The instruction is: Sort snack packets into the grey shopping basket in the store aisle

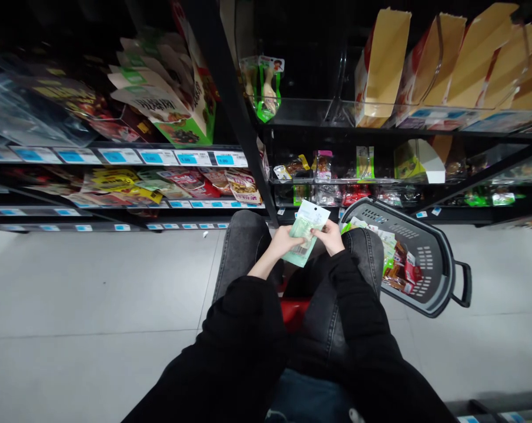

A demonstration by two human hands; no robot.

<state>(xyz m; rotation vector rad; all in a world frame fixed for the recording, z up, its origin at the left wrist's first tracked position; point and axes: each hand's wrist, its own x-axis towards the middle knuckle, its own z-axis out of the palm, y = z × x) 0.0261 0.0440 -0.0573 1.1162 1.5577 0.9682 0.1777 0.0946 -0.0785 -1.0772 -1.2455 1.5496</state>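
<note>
Between my knees I hold a pale green snack packet (310,218) with a white top edge and a hang hole. My left hand (284,242) grips its left side, thumb across the front. On the right side my right hand (331,236) pinches it, thumb also on the front. The fingers behind the packet are hidden. A grey shopping basket (442,276) with a black handle stands by my right knee, and several snack packets (395,261) in green, white, brown and red lie in it.
Black shelves (248,129) rise in front, with price tags (149,157) along their edges. Green snack boxes (173,111) and bagged snacks (129,182) fill the left side. Open cardboard cartons (384,64) stand upper right, near a hanging green packet (269,88). Tiled floor (116,288) lies below.
</note>
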